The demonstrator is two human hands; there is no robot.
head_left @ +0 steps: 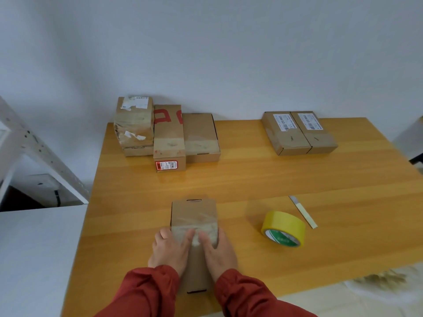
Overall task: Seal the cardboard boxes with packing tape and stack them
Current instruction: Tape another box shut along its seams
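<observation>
1. Head view: a near cardboard box (193, 216) lies on the wooden table (251, 179) at 6 o'clock, its long side running towards 12 o'clock. A band of clear tape crosses its top.
2. The left hand (170, 250) rests on the box's left half, over the tape. Its grip is spread, fingers fairly straight and pressing down, with one finger at the box's left edge.
3. The right hand (219, 252) lies on the right half in the same way. Its grip is spread flat on the tape and its outer fingers reach the right edge. The two hands nearly meet at the middle of the tape band.
4. Both forearms wear red sleeves (148, 291) and enter from 6 o'clock.
5. A yellow tape roll (283, 227) stands tilted on the table at about 4 o'clock, apart from the near box.
6. A cutter (303, 212) lies flat just beyond the roll, blade end towards 11 o'clock.
7. At 11 o'clock, against the wall, a heavily taped box (135, 121) sits on a flatter box (137, 151). Touching these on the right is a red-printed box (169, 133), and beside that a low taped box (200, 136).
8. At 1 o'clock two labelled boxes (285, 133) lie side by side, touching, each with tape across it.
</observation>
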